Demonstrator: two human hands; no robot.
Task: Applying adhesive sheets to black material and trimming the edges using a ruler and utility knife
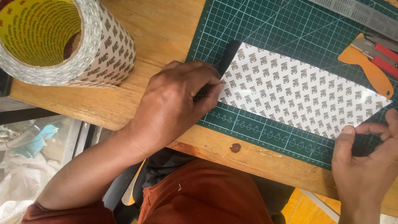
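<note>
From the head view, a wooden counter (161,25) carries a green gridded cutting mat (290,25), with a wide roll of patterned adhesive sheet (66,41) standing at the far left edge. A cut white patterned sheet (298,93) lies flat across the mat, a black strip (229,57) showing at its left end. An orange scraper (367,68) and red-handled tools (383,52) rest beyond its right end. The left hand (174,103) lies palm down, fingertips pinching the sheet's left edge. The right hand (365,161) pinches thumb against forefinger at the sheet's right corner.
</note>
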